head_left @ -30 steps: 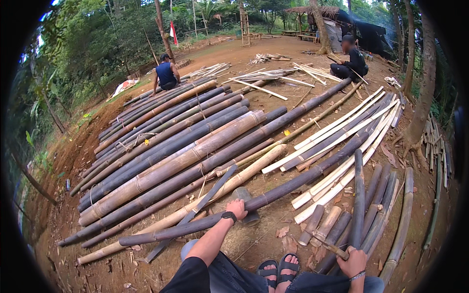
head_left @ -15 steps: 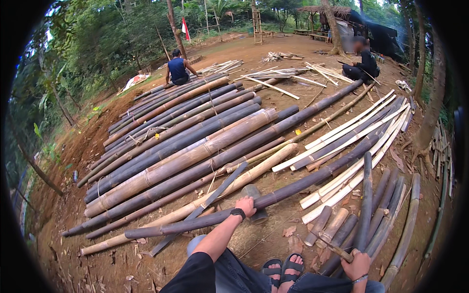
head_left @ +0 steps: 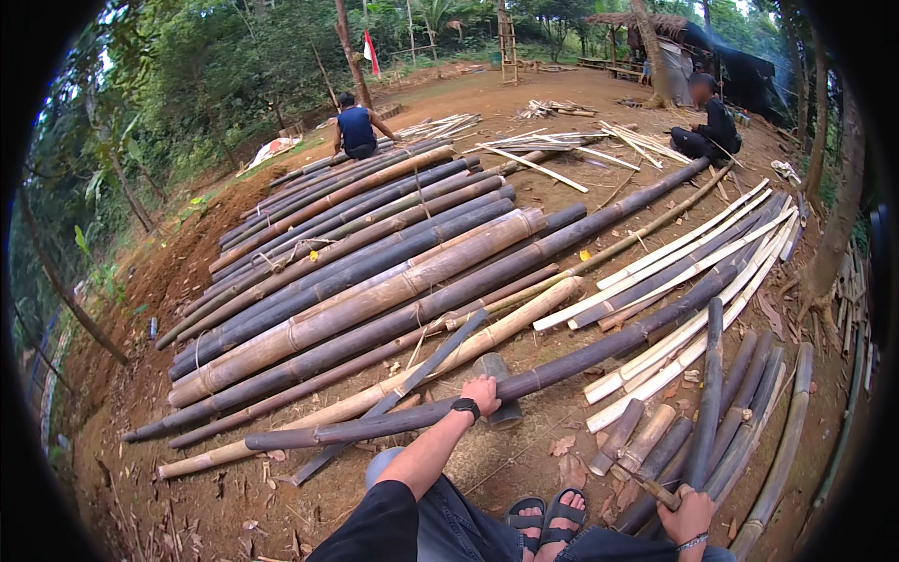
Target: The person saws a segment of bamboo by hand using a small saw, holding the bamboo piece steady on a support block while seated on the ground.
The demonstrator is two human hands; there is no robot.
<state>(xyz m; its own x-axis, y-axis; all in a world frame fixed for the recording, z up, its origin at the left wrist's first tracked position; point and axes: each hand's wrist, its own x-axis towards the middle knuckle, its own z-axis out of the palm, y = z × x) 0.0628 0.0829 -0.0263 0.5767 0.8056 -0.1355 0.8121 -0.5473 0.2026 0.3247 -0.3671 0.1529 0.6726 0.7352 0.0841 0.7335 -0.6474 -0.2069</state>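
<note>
A long dark bamboo pole (head_left: 599, 354) lies aslant across the ground before me. My left hand (head_left: 481, 395) is closed round it, just left of a short, thick log piece (head_left: 504, 415) that the pole crosses. At lower right, my right hand (head_left: 689, 515) is wrapped round a slim tool with a brown wooden handle (head_left: 661, 494); its far part is hard to make out against the bamboo. Close by that hand lie several dark bamboo lengths (head_left: 714, 375) and short cut pieces (head_left: 646, 438).
Stacked bamboo poles (head_left: 403, 286) fill the left. Pale split strips (head_left: 684, 347) lie at right, near a tree trunk (head_left: 829, 234). One person (head_left: 358, 129) sits beyond the stack, another (head_left: 709, 126) at far right. A thatched shelter (head_left: 646, 37) stands behind.
The whole view has shifted slightly, so everything sits a little further right. Both hands keep their holds, and the pole rests as before.
</note>
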